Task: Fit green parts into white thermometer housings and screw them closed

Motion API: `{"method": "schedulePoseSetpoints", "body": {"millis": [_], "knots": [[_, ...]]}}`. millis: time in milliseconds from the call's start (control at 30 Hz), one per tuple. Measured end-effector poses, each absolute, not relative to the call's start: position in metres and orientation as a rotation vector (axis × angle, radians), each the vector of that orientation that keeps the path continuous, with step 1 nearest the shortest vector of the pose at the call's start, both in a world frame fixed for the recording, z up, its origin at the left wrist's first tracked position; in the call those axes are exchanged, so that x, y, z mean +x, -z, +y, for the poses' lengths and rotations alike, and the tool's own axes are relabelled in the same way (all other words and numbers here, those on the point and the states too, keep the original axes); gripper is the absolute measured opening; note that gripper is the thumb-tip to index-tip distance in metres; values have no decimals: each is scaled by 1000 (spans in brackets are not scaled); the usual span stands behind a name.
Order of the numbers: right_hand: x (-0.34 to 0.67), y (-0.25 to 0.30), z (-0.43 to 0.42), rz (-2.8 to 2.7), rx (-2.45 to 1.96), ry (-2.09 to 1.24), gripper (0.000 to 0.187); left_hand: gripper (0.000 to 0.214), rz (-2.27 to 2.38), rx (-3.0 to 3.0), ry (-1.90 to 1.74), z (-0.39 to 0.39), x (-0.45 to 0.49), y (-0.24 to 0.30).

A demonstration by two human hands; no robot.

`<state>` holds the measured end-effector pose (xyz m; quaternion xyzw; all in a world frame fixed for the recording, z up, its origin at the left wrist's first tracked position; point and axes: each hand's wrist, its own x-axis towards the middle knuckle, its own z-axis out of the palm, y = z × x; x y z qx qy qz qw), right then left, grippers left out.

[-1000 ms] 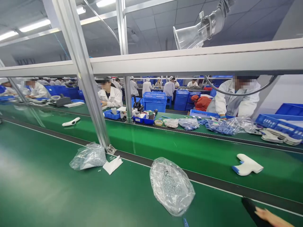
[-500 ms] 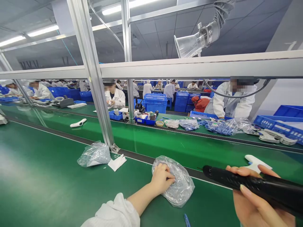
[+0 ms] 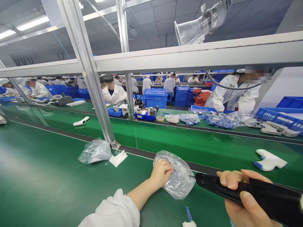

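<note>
My left hand (image 3: 161, 172) reaches into the mouth of a clear plastic bag (image 3: 181, 187) of small metal screws (image 3: 174, 175). Its thumb and fingers are pinched together; whatever is between them is hidden. In my right hand (image 3: 246, 192) is a black electric screwdriver (image 3: 220, 186), gripped around its body. The thin bit points left, close to the right edge of the bag. Below the bag, at the bottom edge, a white part with a blue piece (image 3: 188, 214) is partly in view.
A white gun-shaped housing (image 3: 271, 160) lies on the green conveyor belt (image 3: 151, 135), another white housing (image 3: 81, 121) farther left. A second screw bag (image 3: 96, 152) and a white paper (image 3: 118, 158) sit by the metal post (image 3: 90, 72). Co-workers are across the belt.
The view has tipped slightly downward. My right hand has brought the screwdriver left and lower, toward the bag. White housings on the belt have shifted right. My left hand stays at the bag.
</note>
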<state>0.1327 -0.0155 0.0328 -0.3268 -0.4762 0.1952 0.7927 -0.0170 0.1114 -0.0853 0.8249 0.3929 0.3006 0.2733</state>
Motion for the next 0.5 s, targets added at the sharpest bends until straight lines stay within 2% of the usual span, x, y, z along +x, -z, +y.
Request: {"method": "schedulePoseSetpoints", "body": {"millis": [500], "knots": [[127,-36,-18,-993,-731,-387,27,23,1113,1967,-879,115,-22,78]]}}
